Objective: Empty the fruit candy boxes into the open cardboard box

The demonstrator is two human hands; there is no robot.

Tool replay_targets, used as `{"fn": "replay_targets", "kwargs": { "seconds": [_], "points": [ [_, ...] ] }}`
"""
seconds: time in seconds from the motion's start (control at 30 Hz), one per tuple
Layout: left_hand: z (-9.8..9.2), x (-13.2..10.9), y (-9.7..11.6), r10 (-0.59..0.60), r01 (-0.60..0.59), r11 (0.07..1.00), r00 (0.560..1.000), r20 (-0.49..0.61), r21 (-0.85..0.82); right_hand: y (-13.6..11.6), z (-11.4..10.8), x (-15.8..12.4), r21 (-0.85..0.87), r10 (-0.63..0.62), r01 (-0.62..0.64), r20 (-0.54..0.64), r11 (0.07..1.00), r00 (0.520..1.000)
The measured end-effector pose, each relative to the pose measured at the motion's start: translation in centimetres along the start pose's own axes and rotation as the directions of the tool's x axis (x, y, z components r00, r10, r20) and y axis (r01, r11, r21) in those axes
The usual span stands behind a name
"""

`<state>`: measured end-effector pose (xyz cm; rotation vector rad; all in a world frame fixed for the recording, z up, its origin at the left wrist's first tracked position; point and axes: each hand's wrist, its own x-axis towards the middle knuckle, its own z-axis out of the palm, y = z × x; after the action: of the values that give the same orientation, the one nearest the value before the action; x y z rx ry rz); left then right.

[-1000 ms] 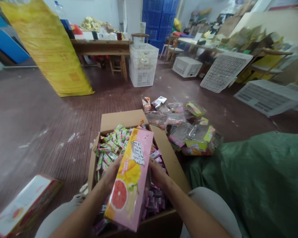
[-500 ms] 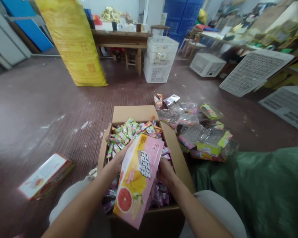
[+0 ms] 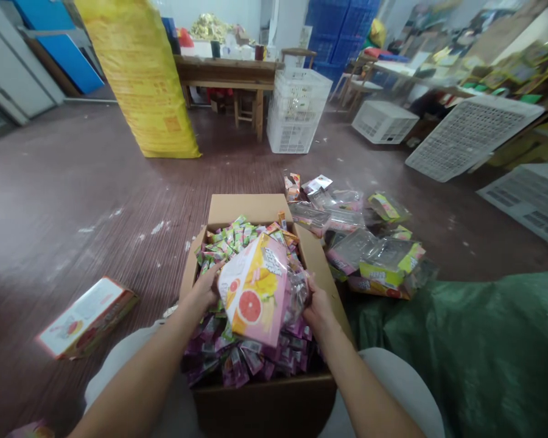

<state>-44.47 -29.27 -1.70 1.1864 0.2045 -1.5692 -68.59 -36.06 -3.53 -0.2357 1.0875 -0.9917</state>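
Both my hands hold a pink, white and yellow printed box (image 3: 260, 286) with grapefruit pictures, tilted over the carton. My left hand (image 3: 209, 287) grips its left side. On the other side, my right hand (image 3: 317, 304) is closed on the box's clear plastic part. Beneath it, the open cardboard carton (image 3: 331, 292) is heaped with small sachets: green ones (image 3: 231, 240) toward the far end and purple ones (image 3: 242, 362) toward me. A few orange sachets lie at the far right corner. The fingertips are partly hidden behind the box.
Opened clear-and-printed packages (image 3: 369, 249) lie piled right of the carton, beside a green plastic sheet (image 3: 493, 340). A white and red box (image 3: 86, 316) lies on the floor at left. Farther off stand a yellow sack (image 3: 141, 85), stacked white crates (image 3: 296, 112) and a wooden table (image 3: 223, 73).
The printed box has moved away from me and tipped, so its front looks shorter. More purple sachets now show below it. My right hand has shifted slightly outward.
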Motion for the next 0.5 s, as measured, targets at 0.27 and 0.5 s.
{"fn": "replay_targets", "kwargs": {
  "seconds": [0.27,0.5],
  "points": [
    [0.1,-0.6,0.4,0.33,-0.333,0.943,0.931,0.155,-0.003,1.5,1.0,-1.3,-0.067,0.068,-0.057,0.181,0.996,0.981],
    [1.1,-1.7,0.5,0.415,-0.451,0.889,0.866,0.279,0.079,2.4,1.5,-1.7,-0.149,0.022,0.007,0.19,0.989,0.982]
  ]
}}
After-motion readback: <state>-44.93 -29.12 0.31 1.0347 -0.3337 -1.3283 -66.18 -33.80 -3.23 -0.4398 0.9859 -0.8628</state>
